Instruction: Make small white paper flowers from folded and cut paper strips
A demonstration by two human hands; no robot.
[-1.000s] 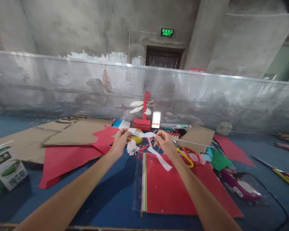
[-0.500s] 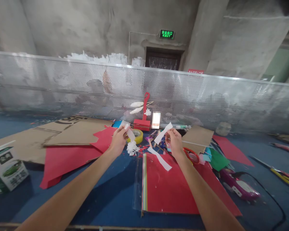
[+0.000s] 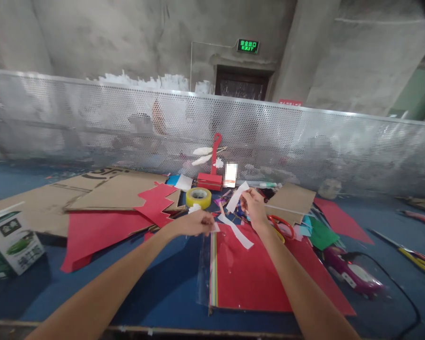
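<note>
A white paper strip (image 3: 236, 197), narrow in its middle, is pinched in the fingers of my right hand (image 3: 254, 205) and held tilted. My left hand (image 3: 196, 223) hovers at the left edge of a pack of red paper (image 3: 251, 278). Its fingers are closed on another white paper strip (image 3: 216, 227), of which only a small part shows. Just right of those fingertips, a third white strip (image 3: 238, 234) lies across the top of the pack. Behind my left hand, a white paper cluster (image 3: 194, 208) is mostly hidden.
A roll of yellow tape (image 3: 198, 198) lies beyond my left hand. Red-handled scissors (image 3: 282, 226) are beside my right wrist. Cardboard (image 3: 116, 191) covers the left, a carton (image 3: 16, 243) stands front left, and a purple corded tool (image 3: 354, 276) lies right. Mesh (image 3: 184, 123) closes the back.
My left hand has come down and right from beside the tape roll to the red pack's edge, carrying its strip. My right hand has barely shifted and still pinches its strip.
</note>
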